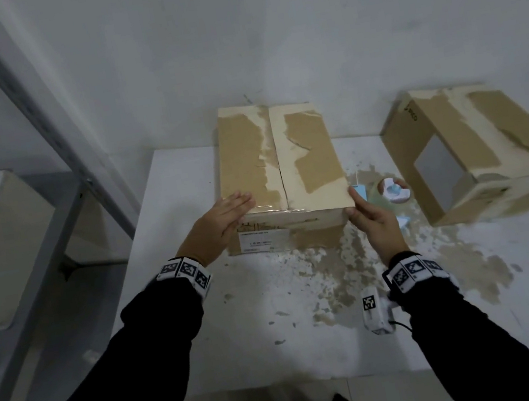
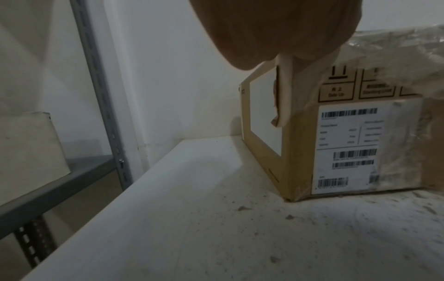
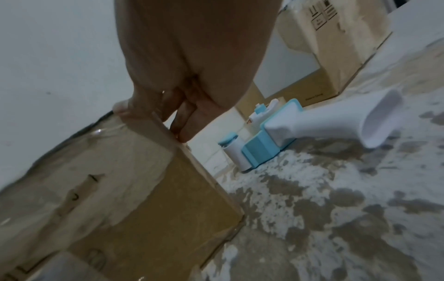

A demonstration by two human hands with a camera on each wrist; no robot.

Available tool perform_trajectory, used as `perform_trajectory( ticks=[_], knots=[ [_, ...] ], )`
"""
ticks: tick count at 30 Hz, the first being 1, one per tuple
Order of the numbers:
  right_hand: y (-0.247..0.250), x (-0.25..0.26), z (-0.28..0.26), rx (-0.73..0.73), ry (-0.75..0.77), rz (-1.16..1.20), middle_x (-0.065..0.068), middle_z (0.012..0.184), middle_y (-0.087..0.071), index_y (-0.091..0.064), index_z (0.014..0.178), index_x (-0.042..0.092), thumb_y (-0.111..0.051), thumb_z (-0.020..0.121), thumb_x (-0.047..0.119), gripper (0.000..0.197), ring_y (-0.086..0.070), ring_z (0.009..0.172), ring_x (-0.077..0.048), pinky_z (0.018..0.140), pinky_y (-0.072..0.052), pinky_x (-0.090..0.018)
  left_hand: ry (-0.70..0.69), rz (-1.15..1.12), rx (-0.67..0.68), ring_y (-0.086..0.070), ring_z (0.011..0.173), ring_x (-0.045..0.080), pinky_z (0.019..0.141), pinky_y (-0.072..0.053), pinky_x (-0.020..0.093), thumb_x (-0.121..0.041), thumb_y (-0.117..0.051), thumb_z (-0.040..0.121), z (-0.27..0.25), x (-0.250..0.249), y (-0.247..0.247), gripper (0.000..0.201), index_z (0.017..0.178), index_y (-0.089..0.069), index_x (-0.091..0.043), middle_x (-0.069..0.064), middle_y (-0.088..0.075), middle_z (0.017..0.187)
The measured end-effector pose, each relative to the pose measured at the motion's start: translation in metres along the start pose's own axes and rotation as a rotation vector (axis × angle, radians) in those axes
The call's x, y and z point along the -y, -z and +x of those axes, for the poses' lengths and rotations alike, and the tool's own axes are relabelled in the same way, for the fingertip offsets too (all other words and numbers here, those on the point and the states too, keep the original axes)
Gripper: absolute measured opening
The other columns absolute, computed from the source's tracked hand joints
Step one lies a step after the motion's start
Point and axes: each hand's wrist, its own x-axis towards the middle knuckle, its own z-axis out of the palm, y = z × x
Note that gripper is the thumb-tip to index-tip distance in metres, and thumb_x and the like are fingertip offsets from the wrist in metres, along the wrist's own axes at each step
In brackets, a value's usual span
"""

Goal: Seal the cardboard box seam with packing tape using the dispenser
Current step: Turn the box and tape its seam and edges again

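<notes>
A worn cardboard box (image 1: 279,163) stands on the white table (image 1: 244,342), its centre seam (image 1: 282,176) running away from me. A strip of clear tape (image 1: 272,212) lies across the near top edge. My left hand (image 1: 227,215) lies flat, fingers straight, on the near left of the box top; in the left wrist view only the palm (image 2: 276,28) shows above the box (image 2: 348,142). My right hand (image 1: 368,218) touches the near right corner, its fingers (image 3: 185,131) straight against the box side (image 3: 144,199). The blue and white tape dispenser (image 1: 393,193) (image 3: 288,129) lies on the table right of the box, not held.
A second cardboard box (image 1: 476,149) (image 3: 336,47) sits at the right of the table, beyond the dispenser. A grey metal shelf rack (image 1: 36,236) with a pale box on it stands to the left. The tabletop is scuffed with brown patches (image 1: 351,256). A white wall stands behind.
</notes>
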Motion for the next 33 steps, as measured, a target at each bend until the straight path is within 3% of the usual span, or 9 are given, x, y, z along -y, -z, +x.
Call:
perform_trajectory(
  ticks=[4,8,13,16,19,21,25,29,33],
  knots=[
    [0.006,-0.002,0.001,0.118,-0.061,0.122,0.001,0.147,-0.045,-0.043,0.139,0.027,-0.049,0.098,0.011,0.044,-0.043,0.135,-0.016,0.105,-0.043,-0.025,-0.019,0.044,0.050,-0.021,0.137,0.003,0.110,-0.003,0.003,-0.042,-0.015,0.097,0.001,0.000,0.003,0.054,0.140,-0.039,-0.019,-0.010,-0.031,0.145],
    [0.006,0.003,0.002,0.076,-0.072,0.143,-0.003,0.143,-0.049,-0.046,0.139,0.013,-0.049,0.097,0.002,0.044,-0.051,0.126,-0.017,0.095,-0.048,-0.017,0.009,0.077,0.076,-0.020,0.138,0.005,0.111,-0.007,0.012,-0.039,-0.020,0.097,0.001,-0.001,0.004,0.051,0.141,-0.038,-0.019,-0.004,-0.034,0.148],
    [0.005,0.007,0.003,-0.085,-0.103,0.176,0.000,0.096,-0.073,-0.066,0.112,0.011,-0.065,0.086,0.001,0.028,-0.068,0.085,-0.003,0.075,-0.056,-0.017,0.031,0.028,0.095,-0.023,0.137,0.005,0.111,-0.014,0.016,-0.037,-0.021,0.094,0.005,-0.002,0.011,0.052,0.139,-0.042,-0.019,-0.011,-0.033,0.145],
    [0.001,0.012,0.010,-0.217,-0.033,0.083,-0.002,0.071,-0.062,-0.059,0.078,0.012,-0.069,0.081,-0.006,0.021,-0.061,0.059,0.004,0.067,-0.052,-0.021,0.062,0.029,0.114,-0.023,0.137,0.004,0.111,-0.016,0.018,-0.019,-0.037,0.099,0.009,-0.003,0.016,0.040,0.139,-0.042,-0.019,-0.004,-0.036,0.148],
    [-0.008,0.017,0.014,-0.213,-0.011,-0.051,0.000,0.075,-0.062,-0.066,0.091,0.001,-0.064,0.086,-0.005,0.008,-0.059,0.065,-0.002,0.071,-0.048,-0.019,0.074,0.018,0.131,-0.025,0.139,0.012,0.110,-0.019,0.022,-0.008,-0.040,0.098,0.014,-0.006,0.022,0.042,0.139,-0.041,-0.015,0.001,-0.036,0.148],
    [-0.014,0.021,0.016,-0.218,-0.002,-0.106,-0.004,0.080,-0.064,-0.065,0.103,-0.007,-0.059,0.089,-0.004,0.015,-0.057,0.070,-0.009,0.068,-0.048,-0.013,0.084,0.007,0.147,-0.026,0.140,0.017,0.111,-0.018,0.023,-0.007,-0.040,0.097,0.017,-0.009,0.026,0.042,0.139,-0.041,-0.013,0.004,-0.036,0.148],
    [-0.022,0.032,0.020,-0.189,-0.019,-0.168,-0.011,0.095,-0.064,-0.065,0.109,-0.003,-0.063,0.087,0.003,0.023,-0.058,0.089,-0.021,0.086,-0.048,-0.032,0.133,0.042,0.203,-0.025,0.141,0.021,0.113,-0.018,0.026,-0.006,-0.039,0.098,0.029,-0.016,0.033,0.042,0.140,-0.038,-0.009,0.008,-0.033,0.149],
    [-0.027,0.039,0.022,-0.206,0.046,-0.280,-0.008,0.094,-0.070,-0.071,0.108,0.000,-0.073,0.083,0.023,0.034,-0.064,0.089,-0.018,0.085,-0.049,-0.028,0.169,0.085,0.248,-0.025,0.142,0.021,0.114,-0.018,0.027,-0.005,-0.038,0.098,0.036,-0.018,0.038,0.042,0.140,-0.036,-0.007,0.009,-0.031,0.150],
    [-0.027,0.037,0.017,-0.269,0.040,-0.246,-0.009,0.087,-0.070,-0.073,0.101,-0.003,-0.073,0.083,0.019,0.028,-0.063,0.082,-0.017,0.080,-0.050,-0.027,0.164,0.059,0.276,-0.026,0.141,0.023,0.114,-0.021,0.031,0.002,-0.039,0.096,0.035,-0.010,0.042,0.044,0.139,-0.038,-0.006,0.011,-0.032,0.149]
  ],
)
